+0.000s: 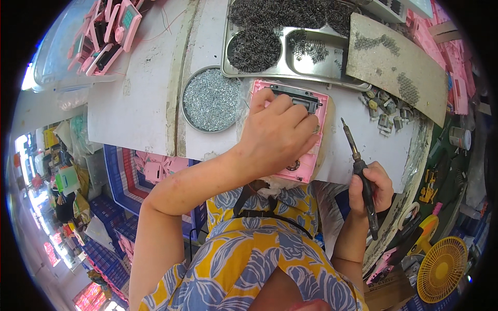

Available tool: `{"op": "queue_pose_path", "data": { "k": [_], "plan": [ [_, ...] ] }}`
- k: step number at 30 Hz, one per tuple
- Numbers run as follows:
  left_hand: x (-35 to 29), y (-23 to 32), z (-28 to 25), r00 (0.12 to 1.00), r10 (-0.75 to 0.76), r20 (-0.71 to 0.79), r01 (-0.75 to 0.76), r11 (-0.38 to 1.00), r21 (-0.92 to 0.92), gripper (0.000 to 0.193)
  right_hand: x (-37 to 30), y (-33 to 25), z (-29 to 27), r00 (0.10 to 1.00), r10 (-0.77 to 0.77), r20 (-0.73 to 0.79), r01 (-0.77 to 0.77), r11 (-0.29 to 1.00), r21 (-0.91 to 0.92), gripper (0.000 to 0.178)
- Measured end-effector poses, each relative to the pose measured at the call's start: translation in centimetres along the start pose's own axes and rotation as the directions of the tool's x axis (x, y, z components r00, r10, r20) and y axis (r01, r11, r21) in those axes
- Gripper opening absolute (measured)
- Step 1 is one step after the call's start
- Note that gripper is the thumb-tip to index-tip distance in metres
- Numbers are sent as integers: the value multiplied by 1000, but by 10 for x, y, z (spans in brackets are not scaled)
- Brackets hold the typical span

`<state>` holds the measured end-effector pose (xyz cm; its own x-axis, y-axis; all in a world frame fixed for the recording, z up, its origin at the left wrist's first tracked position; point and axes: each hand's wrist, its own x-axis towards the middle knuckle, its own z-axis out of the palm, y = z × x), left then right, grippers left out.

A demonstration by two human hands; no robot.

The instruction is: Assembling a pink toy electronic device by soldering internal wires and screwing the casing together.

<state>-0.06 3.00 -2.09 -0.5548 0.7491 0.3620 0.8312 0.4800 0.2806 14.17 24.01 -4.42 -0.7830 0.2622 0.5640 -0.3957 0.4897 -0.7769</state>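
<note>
A pink plastic casing [309, 161] lies in front of me at the edge of the white table, with a black part [312, 105] set in its far end. Over this casing rests my left hand [280, 129], fingers bent and closed near the black part. Whatever the fingertips pinch is hidden under the hand. My right hand [379, 187] is wrapped around the black handle of a soldering iron [360, 167]. The iron's metal tip points up and away, to the right of the casing and apart from it.
Left of the casing stands a round dish of small silvery screws [211, 101]. Beyond is a metal tray [321, 79] of dark springs, with a board [415, 67] over its right end. Small metal parts [386, 111] lie at right. Pink assemblies [111, 33] pile far left; a yellow fan [441, 269] stands lower right.
</note>
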Motion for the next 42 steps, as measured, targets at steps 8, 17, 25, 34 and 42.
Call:
{"op": "queue_pose_path", "data": {
  "k": [8, 17, 25, 34, 42],
  "plan": [
    [-7, -37, -66, 903, -47, 427, -56, 973, 226, 45, -2, 7, -3, 1000, 8, -5, -8, 1000, 19, 24],
    [7, -5, 3, 999, -22, -39, 20, 999, -38, 21, 9, -5, 4, 1000, 5, 7, -5, 1000, 4, 24],
    [5, -5, 7, 997, -57, -55, 48, 989, -139, 14, 3, -1, 1, 1000, 18, 7, -18, 1000, 0, 25],
    [3, -8, 11, 998, -45, -34, 40, 991, -132, 15, 0, 1, 11, 996, -2, 94, -1, 999, 36, 25],
    [3, -7, 10, 998, -56, -31, 51, 991, -125, 15, -1, 3, 14, 995, -5, 98, 3, 1000, 21, 25]
  ]
}}
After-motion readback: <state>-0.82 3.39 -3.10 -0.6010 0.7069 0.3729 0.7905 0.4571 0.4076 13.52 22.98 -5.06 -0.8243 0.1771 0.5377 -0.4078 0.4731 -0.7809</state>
